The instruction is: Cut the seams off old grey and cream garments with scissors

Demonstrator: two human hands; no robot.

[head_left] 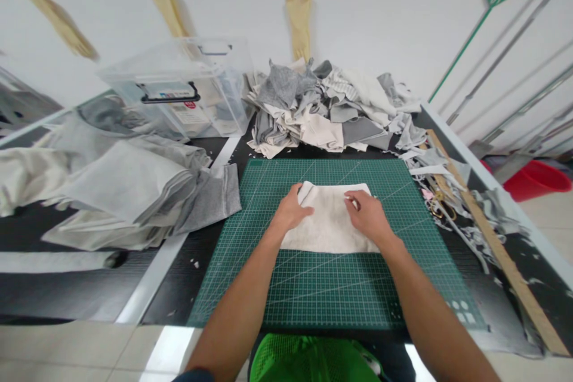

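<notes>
Arranging pale cloth (330, 230) on green mat (331, 289), apparently | left hand (292, 210): grip pinching cloth's edge | right hand (367, 213): grip unclear | next: likely needs aligned edges

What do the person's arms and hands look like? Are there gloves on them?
No gloves: the left hand and right hand are bare, and so are both forearms. A bit of dark blue sleeve shows at the left arm; none shows on the right.
</notes>
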